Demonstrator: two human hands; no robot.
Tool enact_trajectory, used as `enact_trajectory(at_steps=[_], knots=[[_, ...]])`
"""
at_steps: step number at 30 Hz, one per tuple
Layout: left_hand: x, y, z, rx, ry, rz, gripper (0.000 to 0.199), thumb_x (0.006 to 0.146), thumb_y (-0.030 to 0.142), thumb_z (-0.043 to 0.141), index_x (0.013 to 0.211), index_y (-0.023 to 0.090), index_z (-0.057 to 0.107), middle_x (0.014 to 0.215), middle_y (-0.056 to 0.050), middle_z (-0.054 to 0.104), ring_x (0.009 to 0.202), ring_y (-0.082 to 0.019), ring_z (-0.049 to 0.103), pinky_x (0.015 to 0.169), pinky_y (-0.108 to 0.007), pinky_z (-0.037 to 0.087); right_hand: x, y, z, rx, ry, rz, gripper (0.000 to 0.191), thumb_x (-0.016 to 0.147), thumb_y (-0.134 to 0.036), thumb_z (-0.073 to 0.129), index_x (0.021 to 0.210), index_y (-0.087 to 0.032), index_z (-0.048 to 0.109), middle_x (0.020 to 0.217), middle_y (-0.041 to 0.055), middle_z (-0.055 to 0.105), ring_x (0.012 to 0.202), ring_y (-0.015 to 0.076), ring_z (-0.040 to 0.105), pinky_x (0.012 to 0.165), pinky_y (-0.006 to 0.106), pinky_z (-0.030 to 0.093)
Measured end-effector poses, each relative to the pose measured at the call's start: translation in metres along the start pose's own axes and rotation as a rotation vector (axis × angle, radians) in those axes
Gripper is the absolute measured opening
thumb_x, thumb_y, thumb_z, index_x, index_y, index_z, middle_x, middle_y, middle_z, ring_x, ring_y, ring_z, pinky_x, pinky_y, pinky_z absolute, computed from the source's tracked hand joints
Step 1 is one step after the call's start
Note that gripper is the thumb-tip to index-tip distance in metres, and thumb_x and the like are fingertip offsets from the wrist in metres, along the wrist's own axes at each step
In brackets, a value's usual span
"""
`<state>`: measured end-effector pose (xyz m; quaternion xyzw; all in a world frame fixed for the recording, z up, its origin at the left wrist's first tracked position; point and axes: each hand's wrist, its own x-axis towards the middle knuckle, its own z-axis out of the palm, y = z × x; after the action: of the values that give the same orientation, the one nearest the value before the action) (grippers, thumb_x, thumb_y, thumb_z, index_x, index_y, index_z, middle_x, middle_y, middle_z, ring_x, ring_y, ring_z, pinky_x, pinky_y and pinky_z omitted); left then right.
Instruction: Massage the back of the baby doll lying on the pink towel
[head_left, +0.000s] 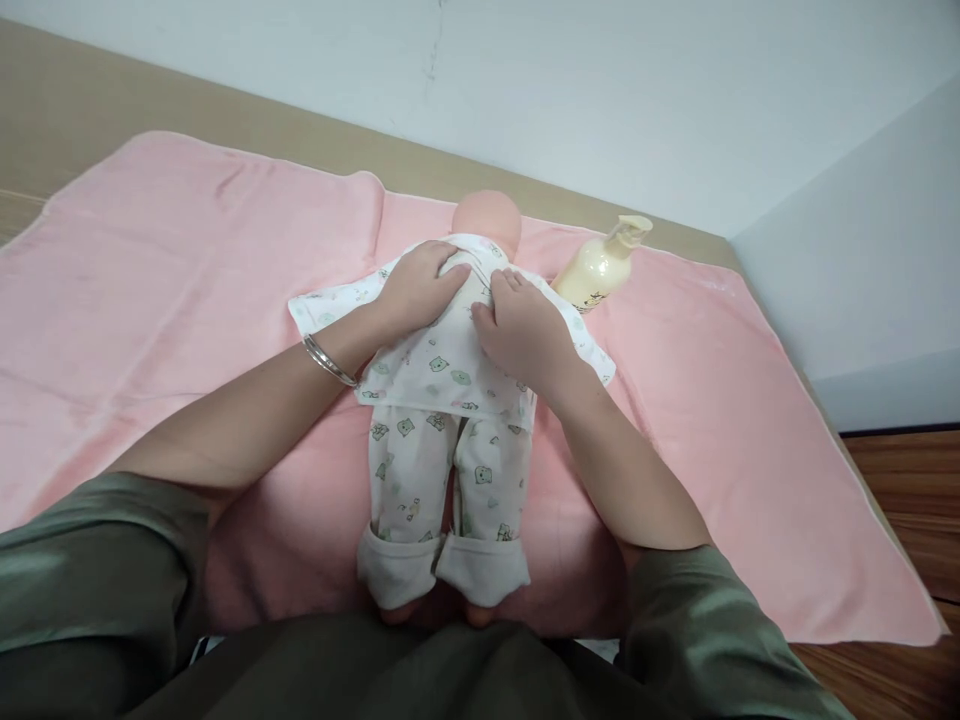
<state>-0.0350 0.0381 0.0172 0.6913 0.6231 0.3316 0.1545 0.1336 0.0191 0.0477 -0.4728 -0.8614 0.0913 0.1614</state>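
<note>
A baby doll (486, 218) lies with its smooth head away from me and its feet toward me. It is dressed in a white printed shirt (442, 370) and matching trousers (487, 480) with folded cuffs. My left hand (420, 287) rests on the upper left of the shirt, thumb held out toward the middle, with a silver bangle (328, 360) on that wrist. On the upper right of the shirt lies my right hand (525, 325), its fingers slightly bent and thumb apart. Both sets of fingertips touch the cloth near the neckline. The doll's face is not visible.
A cream pump bottle (598, 268) leans just right of the doll's shoulder, close to its sleeve. Beneath everything spreads a pink blanket (735, 430) on a tan surface (75, 90). A white wall (570, 90) rises behind, and wooden flooring (900, 500) shows at right.
</note>
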Motion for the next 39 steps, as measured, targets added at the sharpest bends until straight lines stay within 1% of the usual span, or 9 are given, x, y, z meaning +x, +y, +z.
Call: enact_trajectory(at_steps=[5,9,13,17,21,27,33,36,39], knots=[[-0.013,0.013,0.011,0.132,0.035,-0.007,0.046,0.099,0.032,0.034,0.124,0.008,0.065,0.134,-0.02,0.067,0.13,-0.034,0.059,0.119,-0.053,0.042,0.026,0.028,0.018,0.13,0.028,0.059,0.04,0.104,-0.035,0.037,0.129,-0.01,0.056,0.145,0.0206,0.058,0.145,0.034,0.045,0.123,0.055,0.038],[-0.03,0.027,0.022,0.195,0.043,0.055,0.054,0.1,0.026,0.033,0.143,0.002,0.051,0.155,-0.023,0.051,0.151,-0.036,0.041,0.129,-0.056,0.029,0.04,0.043,0.028,0.15,0.064,0.076,0.044,0.104,-0.037,0.037,0.132,-0.008,0.054,0.147,0.0212,0.056,0.143,0.0347,0.047,0.124,0.055,0.035],[-0.029,0.028,0.019,0.161,-0.037,0.025,0.056,0.1,0.026,0.03,0.149,0.003,0.046,0.163,-0.021,0.043,0.156,-0.035,0.034,0.131,-0.057,0.024,0.031,0.031,0.022,0.074,0.076,0.062,0.037,0.105,-0.033,0.036,0.12,-0.01,0.06,0.133,0.0207,0.065,0.13,0.0355,0.058,0.118,0.056,0.041],[-0.012,0.017,0.011,0.107,-0.031,-0.05,0.05,0.099,0.028,0.029,0.133,0.009,0.059,0.147,-0.019,0.06,0.143,-0.032,0.051,0.127,-0.052,0.034,0.013,0.008,0.015,-0.044,0.068,0.035,0.034,0.104,-0.027,0.034,0.111,-0.01,0.062,0.123,0.0211,0.068,0.124,0.0355,0.06,0.115,0.052,0.043],[-0.002,0.003,0.015,0.074,0.031,-0.057,0.047,0.098,0.032,0.03,0.123,0.013,0.064,0.133,-0.019,0.067,0.129,-0.033,0.059,0.122,-0.052,0.041,0.009,0.003,0.016,-0.063,0.065,-0.006,0.038,0.104,-0.027,0.031,0.118,-0.009,0.063,0.132,0.0213,0.066,0.132,0.0346,0.055,0.119,0.052,0.041],[-0.022,0.01,0.03,0.1,0.117,0.017,0.052,0.1,0.031,0.031,0.143,0.011,0.053,0.155,-0.018,0.053,0.151,-0.033,0.042,0.131,-0.055,0.026,0.039,0.036,0.025,0.129,0.021,0.081,0.058,0.103,-0.039,0.037,0.147,-0.002,0.048,0.162,0.0205,0.044,0.155,0.0334,0.035,0.131,0.053,0.026],[-0.043,0.031,0.025,0.128,-0.008,0.06,0.057,0.1,0.025,0.03,0.153,0.005,0.04,0.167,-0.023,0.034,0.16,-0.036,0.025,0.132,-0.061,0.018,0.045,0.041,0.024,0.079,0.022,0.082,0.06,0.105,-0.038,0.037,0.15,0.001,0.044,0.162,0.0239,0.042,0.155,0.0344,0.036,0.131,0.051,0.026],[-0.028,0.02,0.022,0.085,-0.023,0.011,0.056,0.1,0.027,0.03,0.149,0.005,0.045,0.165,-0.021,0.04,0.159,-0.032,0.03,0.133,-0.054,0.022,0.035,0.026,0.024,0.003,0.049,0.081,0.052,0.106,-0.032,0.035,0.142,0.001,0.052,0.153,0.0259,0.052,0.147,0.0372,0.046,0.127,0.057,0.032],[-0.01,0.006,0.02,0.041,0.039,-0.064,0.051,0.097,0.029,0.031,0.137,0.012,0.058,0.152,-0.017,0.057,0.147,-0.03,0.047,0.13,-0.048,0.033,0.018,0.008,0.025,-0.052,0.105,0.052,0.048,0.105,-0.03,0.036,0.139,-0.001,0.054,0.15,0.0254,0.056,0.145,0.0401,0.048,0.123,0.061,0.036]])
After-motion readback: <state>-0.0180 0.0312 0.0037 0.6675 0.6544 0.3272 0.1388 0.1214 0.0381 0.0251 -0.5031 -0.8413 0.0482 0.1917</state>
